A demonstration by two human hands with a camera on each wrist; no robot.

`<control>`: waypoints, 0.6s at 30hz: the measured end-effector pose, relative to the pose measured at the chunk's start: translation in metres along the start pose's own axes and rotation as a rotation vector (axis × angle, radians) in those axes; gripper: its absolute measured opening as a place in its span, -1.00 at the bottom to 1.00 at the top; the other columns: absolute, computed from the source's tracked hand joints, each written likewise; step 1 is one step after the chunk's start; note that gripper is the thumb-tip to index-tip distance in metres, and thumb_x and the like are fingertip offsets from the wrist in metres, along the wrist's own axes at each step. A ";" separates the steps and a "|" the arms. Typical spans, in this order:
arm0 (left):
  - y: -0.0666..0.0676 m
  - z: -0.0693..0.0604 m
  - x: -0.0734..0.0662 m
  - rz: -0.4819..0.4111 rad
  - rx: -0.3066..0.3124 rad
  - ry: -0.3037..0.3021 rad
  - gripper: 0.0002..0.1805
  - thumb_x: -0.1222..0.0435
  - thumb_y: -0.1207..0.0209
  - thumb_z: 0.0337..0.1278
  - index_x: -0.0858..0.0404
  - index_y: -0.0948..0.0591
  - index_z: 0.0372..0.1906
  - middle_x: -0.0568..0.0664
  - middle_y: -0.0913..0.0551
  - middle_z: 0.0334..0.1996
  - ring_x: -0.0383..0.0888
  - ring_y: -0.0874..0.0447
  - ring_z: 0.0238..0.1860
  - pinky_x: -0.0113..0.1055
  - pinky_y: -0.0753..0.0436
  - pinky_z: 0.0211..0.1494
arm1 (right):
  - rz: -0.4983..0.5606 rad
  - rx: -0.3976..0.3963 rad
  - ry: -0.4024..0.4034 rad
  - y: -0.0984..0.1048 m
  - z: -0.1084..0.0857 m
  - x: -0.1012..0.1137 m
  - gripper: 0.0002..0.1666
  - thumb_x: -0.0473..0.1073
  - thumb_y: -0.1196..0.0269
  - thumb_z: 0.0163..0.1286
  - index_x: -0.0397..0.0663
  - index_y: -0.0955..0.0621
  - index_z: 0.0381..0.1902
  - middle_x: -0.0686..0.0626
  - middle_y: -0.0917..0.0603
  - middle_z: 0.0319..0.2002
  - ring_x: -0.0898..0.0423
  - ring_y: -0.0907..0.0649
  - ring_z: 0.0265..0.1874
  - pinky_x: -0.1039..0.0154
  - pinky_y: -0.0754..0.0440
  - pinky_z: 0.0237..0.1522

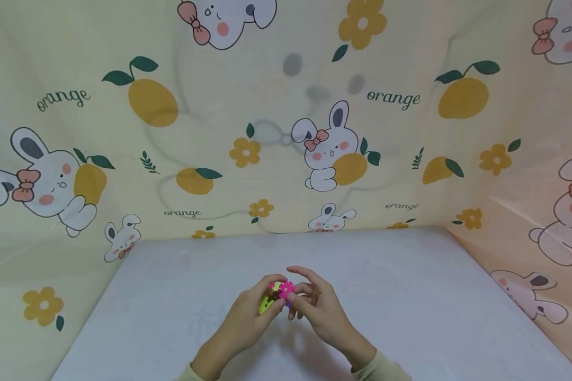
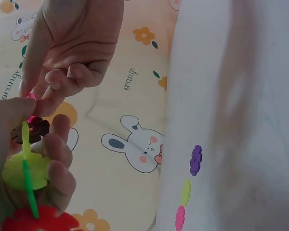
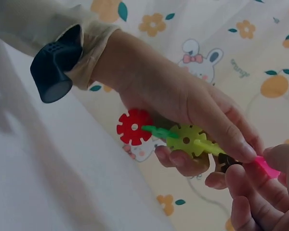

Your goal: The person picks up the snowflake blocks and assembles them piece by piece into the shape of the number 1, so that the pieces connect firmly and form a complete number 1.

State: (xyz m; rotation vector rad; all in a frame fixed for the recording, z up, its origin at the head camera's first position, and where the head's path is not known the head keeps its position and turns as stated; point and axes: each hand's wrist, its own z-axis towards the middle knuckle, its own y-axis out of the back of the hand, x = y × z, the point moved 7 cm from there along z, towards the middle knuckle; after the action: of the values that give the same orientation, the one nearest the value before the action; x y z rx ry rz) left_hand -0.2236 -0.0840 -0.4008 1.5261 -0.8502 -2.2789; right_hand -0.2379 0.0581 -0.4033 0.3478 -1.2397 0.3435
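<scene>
My left hand (image 1: 248, 317) grips a chain of notched, flower-shaped plastic interlocking discs. The chain runs from a red disc (image 3: 126, 127) through a green disc (image 3: 160, 132), a yellow-green disc (image 3: 176, 144) and another yellow-green one (image 3: 209, 147) seen edge-on, to a dark brown disc (image 2: 33, 131). A pink disc (image 1: 287, 288) sits at the far end, pinched between the thumb and a finger of my right hand (image 1: 326, 312). That hand's index finger stands raised in the head view. Both hands meet at the pink disc; fingers partly cover its joint with the dark one.
In the left wrist view a purple disc (image 2: 196, 160), a yellow-green disc (image 2: 185, 192) and a pink disc (image 2: 180, 218) lie in a row on the white table (image 1: 410, 296). A rabbit-and-orange printed curtain (image 1: 267, 106) rises behind the table and along its sides.
</scene>
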 end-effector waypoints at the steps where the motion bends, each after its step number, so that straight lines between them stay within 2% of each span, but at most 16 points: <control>1: 0.000 0.000 0.000 -0.002 -0.001 0.001 -0.61 0.02 -0.17 0.42 -0.03 -0.50 0.25 -0.14 -0.66 -0.34 -0.36 -0.45 -0.47 -0.45 -0.52 -0.41 | 0.009 0.004 -0.008 0.000 0.000 0.000 -0.38 -0.29 -0.22 0.48 -0.20 -0.33 0.43 -0.08 -0.72 -0.28 0.22 -0.70 -0.55 0.37 -0.64 -0.41; 3: 0.000 0.001 0.001 -0.008 -0.002 0.007 -0.59 0.01 -0.18 0.42 0.02 -0.51 0.25 -0.13 -0.68 -0.31 -0.35 -0.47 -0.45 -0.45 -0.54 -0.40 | 0.014 0.007 -0.033 0.000 0.000 0.000 -0.38 -0.27 -0.20 0.50 -0.17 -0.31 0.44 -0.06 -0.72 -0.27 0.23 -0.70 -0.53 0.36 -0.64 -0.39; 6: 0.004 0.002 0.003 -0.010 -0.024 0.017 -0.59 0.04 -0.20 0.40 0.06 -0.53 0.24 -0.14 -0.69 -0.28 -0.34 -0.47 -0.44 -0.46 -0.54 -0.37 | -0.007 0.000 -0.052 0.004 0.001 -0.002 -0.41 -0.25 -0.15 0.53 -0.18 -0.31 0.45 -0.26 -0.71 -0.23 0.22 -0.70 -0.51 0.34 -0.65 -0.37; 9: 0.012 0.003 0.007 -0.011 -0.071 0.049 -0.63 0.09 -0.23 0.38 0.01 -0.55 0.21 -0.17 -0.65 -0.36 -0.34 -0.45 -0.47 -0.47 -0.50 -0.39 | -0.047 -0.027 -0.068 0.012 0.004 -0.006 -0.48 -0.24 -0.09 0.56 -0.21 -0.34 0.42 -0.40 -0.69 -0.18 0.21 -0.69 -0.48 0.32 -0.65 -0.35; 14: 0.027 0.004 0.016 -0.028 -0.142 0.114 -0.59 0.11 -0.28 0.33 -0.04 -0.53 0.23 -0.21 -0.57 -0.47 -0.31 -0.44 -0.50 -0.46 -0.50 -0.40 | -0.102 -0.080 -0.109 0.029 0.008 -0.020 -0.58 -0.24 -0.08 0.57 -0.28 -0.44 0.31 -0.14 -0.72 -0.22 0.18 -0.70 -0.45 0.32 -0.64 -0.34; 18: 0.032 0.004 0.019 -0.033 -0.157 0.133 -0.56 0.07 -0.27 0.33 -0.03 -0.52 0.26 -0.19 -0.58 -0.48 -0.29 -0.45 -0.49 -0.46 -0.51 -0.39 | -0.174 -0.097 -0.152 0.037 0.010 -0.040 -0.61 -0.24 -0.11 0.54 -0.29 -0.50 0.24 -0.25 -0.70 -0.16 0.10 -0.71 -0.36 0.33 -0.63 -0.32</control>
State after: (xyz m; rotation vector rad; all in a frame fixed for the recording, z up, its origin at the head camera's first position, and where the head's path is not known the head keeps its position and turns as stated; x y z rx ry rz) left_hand -0.2375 -0.1175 -0.3947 1.6104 -0.6004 -2.1809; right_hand -0.2740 0.0846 -0.4364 0.4013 -1.3589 0.1085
